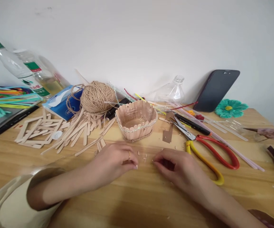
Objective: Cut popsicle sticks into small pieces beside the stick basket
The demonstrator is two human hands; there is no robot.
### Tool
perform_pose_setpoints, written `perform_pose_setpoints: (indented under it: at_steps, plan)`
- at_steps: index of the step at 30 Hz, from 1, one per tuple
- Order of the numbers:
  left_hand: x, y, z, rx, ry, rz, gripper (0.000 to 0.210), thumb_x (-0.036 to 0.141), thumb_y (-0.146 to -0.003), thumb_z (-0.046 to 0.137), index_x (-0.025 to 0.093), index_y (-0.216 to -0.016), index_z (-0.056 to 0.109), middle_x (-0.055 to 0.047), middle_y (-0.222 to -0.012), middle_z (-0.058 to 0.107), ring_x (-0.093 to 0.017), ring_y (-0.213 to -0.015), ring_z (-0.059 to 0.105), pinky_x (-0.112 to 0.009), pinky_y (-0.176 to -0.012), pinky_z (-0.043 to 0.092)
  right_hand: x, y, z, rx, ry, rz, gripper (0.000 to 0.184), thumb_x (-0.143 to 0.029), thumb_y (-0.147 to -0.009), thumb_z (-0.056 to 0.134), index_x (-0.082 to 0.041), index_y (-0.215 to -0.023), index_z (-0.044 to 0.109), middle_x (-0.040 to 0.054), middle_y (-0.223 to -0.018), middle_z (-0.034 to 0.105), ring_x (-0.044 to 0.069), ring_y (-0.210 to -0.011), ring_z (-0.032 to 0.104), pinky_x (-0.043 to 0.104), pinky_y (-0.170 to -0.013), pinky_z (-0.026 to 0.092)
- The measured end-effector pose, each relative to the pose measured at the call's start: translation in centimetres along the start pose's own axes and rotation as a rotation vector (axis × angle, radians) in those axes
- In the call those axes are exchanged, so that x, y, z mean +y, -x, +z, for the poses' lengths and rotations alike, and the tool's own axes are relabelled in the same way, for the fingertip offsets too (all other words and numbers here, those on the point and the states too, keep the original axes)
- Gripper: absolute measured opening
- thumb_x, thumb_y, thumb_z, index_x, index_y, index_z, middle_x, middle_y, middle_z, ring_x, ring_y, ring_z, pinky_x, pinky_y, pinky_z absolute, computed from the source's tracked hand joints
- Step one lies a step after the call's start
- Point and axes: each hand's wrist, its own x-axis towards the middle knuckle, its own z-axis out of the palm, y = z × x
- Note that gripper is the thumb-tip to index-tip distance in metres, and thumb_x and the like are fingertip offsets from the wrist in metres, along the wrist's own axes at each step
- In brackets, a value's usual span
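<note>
My left hand (117, 160), with a ring on one finger, is closed in a pinch just above the table. Across from it, my right hand (178, 164) has thumb and forefinger pressed together. Anything in either pinch is too small to make out. Small wood chips (144, 157) lie between the two hands. Just beyond them stands a small basket (147, 129) of wooden craft sticks, with a silvery pipe cleaner around its side. Scissors (191, 136) with red and yellow handles lie partly opened beside my right hand.
Craft sticks (79, 133) are heaped at the left, near a twine ball (97, 96) and a blue packet (63, 101). Bottles (35, 74) and pipe cleaners (10, 98) lie farther left. A phone (216, 90) leans on the wall beside a green flower (230, 108). A glue gun (272, 133) is at right.
</note>
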Motion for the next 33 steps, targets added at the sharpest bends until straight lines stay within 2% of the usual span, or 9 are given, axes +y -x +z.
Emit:
perform_pose_setpoints:
  at_steps: [7,13,17,23,26,28,31,33]
  plan:
    - [-1.2,-0.3,0.7,-0.035,0.037,-0.067,0.017,0.012,-0.080,0.058,0.021,-0.085,0.070,-0.002,-0.082,0.072,-0.015,-0.077,0.064,-0.025,-0.074,0.048,1.0,0.2,-0.2,-0.065,0.081,-0.070,0.018,-0.015,-0.085,0.048,-0.020,-0.078,0.064,0.0047,-0.076,0.065,0.018,-0.068,0.060,0.029,-0.060,0.046]
    - [-1.1,-0.5,0.4,-0.034,0.108,-0.207,0.015,0.009,-0.078,0.058,0.019,-0.080,0.070,-0.001,-0.079,0.072,-0.015,-0.078,0.064,-0.024,-0.072,0.047,1.5,0.5,-0.6,-0.085,0.052,-0.059,0.015,-0.016,-0.085,0.048,-0.020,-0.077,0.060,0.0031,-0.075,0.064,0.017,-0.066,0.059,0.028,-0.057,0.045]
    - [-1.1,-0.6,0.3,-0.020,0.099,-0.202,0.013,0.009,-0.078,0.057,0.017,-0.077,0.068,-0.002,-0.078,0.070,-0.015,-0.076,0.062,-0.022,-0.070,0.046,1.6,0.7,-0.7,-0.087,0.038,-0.054,0.014,-0.017,-0.085,0.048,-0.022,-0.078,0.059,0.0027,-0.074,0.064,0.017,-0.065,0.059,0.028,-0.056,0.045]
    - [-1.3,-0.4,0.0,0.007,0.073,-0.218,0.020,0.012,-0.085,0.047,0.019,-0.087,0.066,-0.001,-0.084,0.068,-0.013,-0.076,0.061,-0.022,-0.070,0.046,1.8,1.1,-2.7,-0.014,0.010,-0.014,0.015,-0.022,-0.081,0.049,-0.022,-0.071,0.061,0.0016,-0.064,0.064,0.016,-0.056,0.058,0.026,-0.048,0.045]
    - [-1.6,-0.3,0.2,-0.032,0.005,-0.176,0.022,0.016,-0.088,0.046,0.021,-0.095,0.065,-0.002,-0.091,0.066,-0.015,-0.085,0.060,-0.025,-0.075,0.046,2.2,1.5,-4.2,0.015,0.057,0.055,0.016,-0.025,-0.081,0.049,-0.023,-0.070,0.061,-0.0003,-0.060,0.061,0.015,-0.051,0.054,0.024,-0.043,0.043]
    - [-1.8,-0.2,0.5,-0.046,-0.033,-0.126,0.023,0.017,-0.088,0.045,0.021,-0.098,0.065,-0.003,-0.092,0.065,-0.016,-0.089,0.059,-0.026,-0.077,0.046,2.4,1.7,-4.9,0.078,0.089,0.084,0.015,-0.026,-0.081,0.050,-0.023,-0.072,0.061,-0.0009,-0.061,0.061,0.014,-0.052,0.053,0.024,-0.044,0.042]
    - [-1.9,-0.2,1.1,-0.034,-0.067,-0.084,0.026,0.018,-0.089,0.043,0.022,-0.101,0.066,-0.004,-0.089,0.063,-0.016,-0.087,0.059,-0.026,-0.074,0.048,2.6,1.8,-5.3,0.159,0.092,0.098,0.014,-0.025,-0.081,0.050,-0.023,-0.072,0.061,-0.0005,-0.063,0.061,0.015,-0.054,0.053,0.024,-0.045,0.042]
    - [-1.9,-0.3,1.4,-0.029,-0.091,-0.067,0.028,0.017,-0.089,0.043,0.022,-0.104,0.065,-0.004,-0.088,0.063,-0.016,-0.084,0.059,-0.027,-0.072,0.049,2.7,1.9,-5.2,0.166,0.086,0.106,0.014,-0.023,-0.081,0.050,-0.023,-0.071,0.060,-0.0008,-0.062,0.060,0.014,-0.053,0.052,0.024,-0.045,0.041]
